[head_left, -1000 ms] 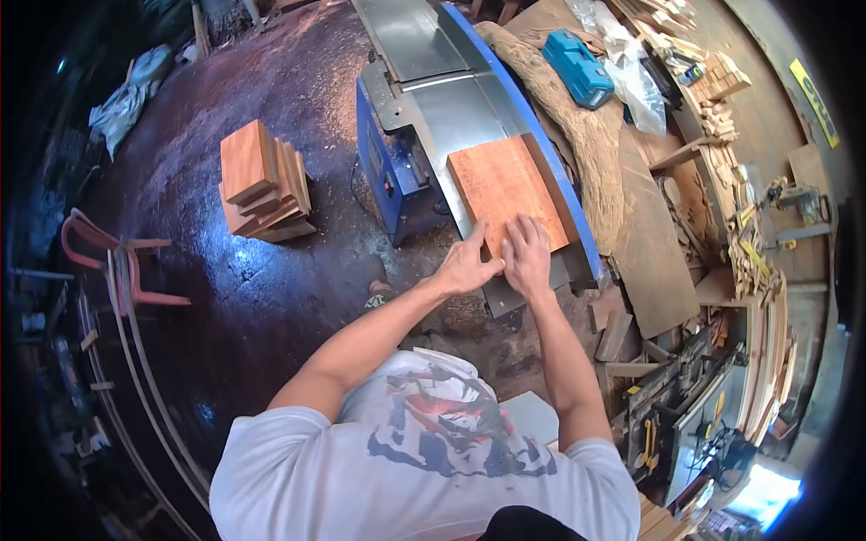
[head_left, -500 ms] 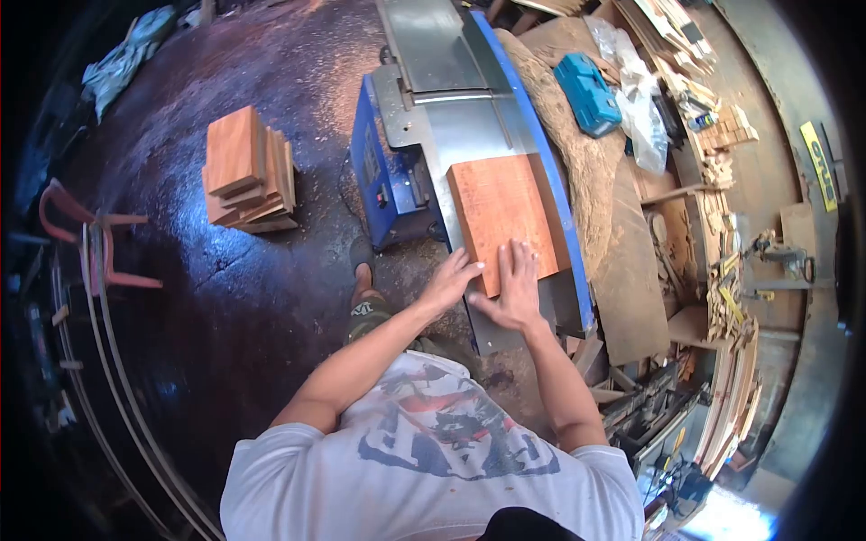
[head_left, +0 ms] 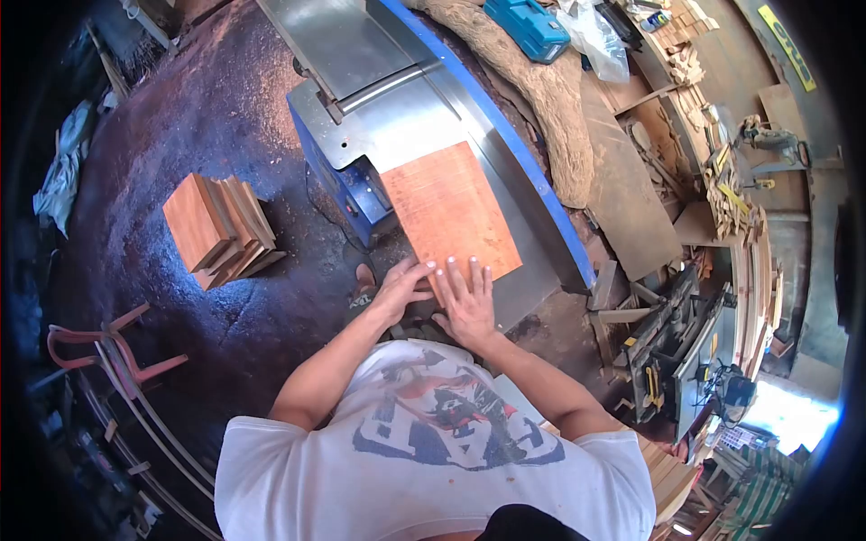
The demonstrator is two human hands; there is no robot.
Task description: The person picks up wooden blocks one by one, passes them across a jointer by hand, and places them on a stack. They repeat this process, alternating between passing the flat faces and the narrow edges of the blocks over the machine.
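A reddish-brown wooden board (head_left: 451,212) lies at an angle on the metal bed of a blue jointer-like machine (head_left: 532,261). Its left side reaches past the edge of the bed. My right hand (head_left: 466,302) rests on the board's near end, fingers spread flat on the top face. Beside it, my left hand (head_left: 400,290) touches the near left corner, with its fingers stretched out; its thumb side is partly hidden. Between the board's right side and the raised blue-edged fence (head_left: 541,189), a strip of bare metal shows.
A stack of wooden blocks (head_left: 221,230) stands on the dark floor to the left, near a red chair (head_left: 117,347). Right of the machine are a large rough log (head_left: 550,117), a teal case (head_left: 530,29) and a shelf of wood offcuts (head_left: 726,194).
The board has turned and come away from the fence toward the machine's left side, both hands moving with it. My view has also swung, shifting the surroundings.
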